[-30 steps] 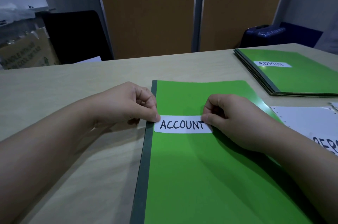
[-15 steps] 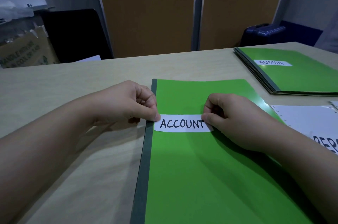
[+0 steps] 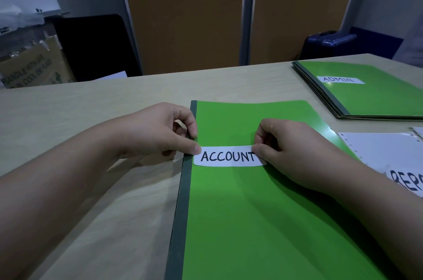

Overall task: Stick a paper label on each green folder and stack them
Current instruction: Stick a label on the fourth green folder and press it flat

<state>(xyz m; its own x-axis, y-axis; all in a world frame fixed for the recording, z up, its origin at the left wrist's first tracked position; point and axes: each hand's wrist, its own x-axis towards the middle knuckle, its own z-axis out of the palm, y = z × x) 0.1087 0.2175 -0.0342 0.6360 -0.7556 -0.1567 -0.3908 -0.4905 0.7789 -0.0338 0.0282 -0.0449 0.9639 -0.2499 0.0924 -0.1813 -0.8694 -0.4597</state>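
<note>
Two hands are on one white paper label (image 3: 229, 156) that reads "ACCOUNT". The left hand (image 3: 160, 133) has its fingers curled in, and its thumb tip sits on the left end of the label. The right hand (image 3: 295, 154) is curled the same way, with its thumb tip on the right end, just covering the edge of the last letter. I cannot tell if the thumbs only press the label or pinch it against the forefingers. The label lies flat between the two thumbs, on the upper part of one green folder (image 3: 263, 222) with a dark spine; this folder lies under the right hand and just right of the left hand, on the wooden table (image 3: 91, 188). Beyond the right hand, well apart, there is one stack of green folders (image 3: 377, 101), and its top folder carries a second label (image 3: 340, 79), "ADMIN". Just right of the right hand lies one white punched sheet (image 3: 384, 149) with large black letters, only partly visible.
</note>
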